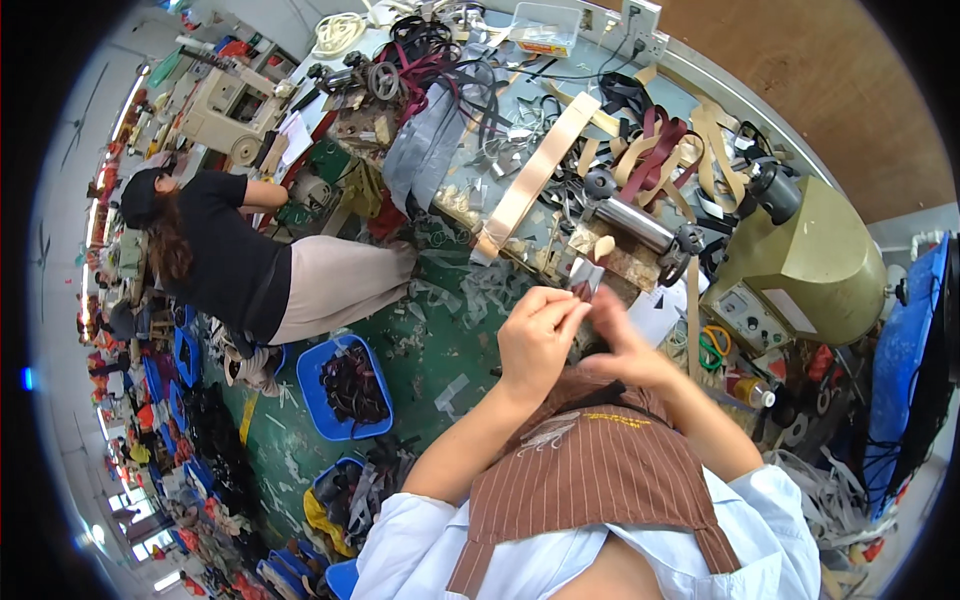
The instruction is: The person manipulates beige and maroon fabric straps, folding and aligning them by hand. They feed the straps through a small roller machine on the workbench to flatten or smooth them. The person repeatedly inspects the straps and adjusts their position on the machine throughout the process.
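My left hand [535, 340] is raised in front of the apron, its fingertips pinched round a short dark-red strap piece [583, 287] with a shiny silvery part at its upper end. Most of that piece is covered by the fingers. Just beside it is my right hand [628, 345], smeared by motion, so its finger posture and any grip do not show. Beyond both hands stands the bench machine with a metal roller [637, 222] and black knobs. A pale tan leaf-shaped piece [604, 248] lies near its front, close above the strap piece.
A wide beige strip [545, 170] crosses the bench, with tangled straps [655, 160] beyond. An olive-green machine housing [800, 270] stands right, near green-orange scissors [714, 345]. Blue baskets [386, 385] stand on the scrap-strewn floor. Another person [225, 250] works at the left.
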Motion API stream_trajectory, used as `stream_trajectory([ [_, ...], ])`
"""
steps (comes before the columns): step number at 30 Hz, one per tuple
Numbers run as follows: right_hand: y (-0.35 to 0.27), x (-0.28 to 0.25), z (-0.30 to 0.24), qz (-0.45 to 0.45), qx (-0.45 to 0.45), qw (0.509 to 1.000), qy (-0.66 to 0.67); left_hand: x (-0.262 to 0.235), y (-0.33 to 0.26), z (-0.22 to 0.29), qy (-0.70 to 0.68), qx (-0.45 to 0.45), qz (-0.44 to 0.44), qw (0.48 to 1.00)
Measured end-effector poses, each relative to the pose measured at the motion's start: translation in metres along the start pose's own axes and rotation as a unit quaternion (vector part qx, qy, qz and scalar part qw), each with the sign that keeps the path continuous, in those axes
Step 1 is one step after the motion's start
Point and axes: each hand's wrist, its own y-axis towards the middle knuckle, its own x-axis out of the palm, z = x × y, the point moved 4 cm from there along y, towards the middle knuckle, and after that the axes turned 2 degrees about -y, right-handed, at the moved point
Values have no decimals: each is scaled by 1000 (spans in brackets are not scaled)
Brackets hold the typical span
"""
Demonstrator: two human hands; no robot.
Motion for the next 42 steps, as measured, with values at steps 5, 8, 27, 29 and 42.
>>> stream_trajectory([
  [5, 14, 79, 61, -50, 48, 990, 119, 49, 2, -36, 17, 13, 38, 999],
  [8, -2, 95, 103, -111, 173, 955, 214, 71, -5, -59, 24, -1, 21, 1000],
  [27, -22, 55, 109, -49, 266, 921, 281, 132, 11, -79, 55, -21, -27, 998],
  [29, -14, 42, 106, -13, 278, 921, 272, 134, 22, -77, 54, -10, -28, 998],
  [42, 36, -4, 88, 161, 273, 839, 443, 10, -129, -112, -304, -498, -546, 601],
])
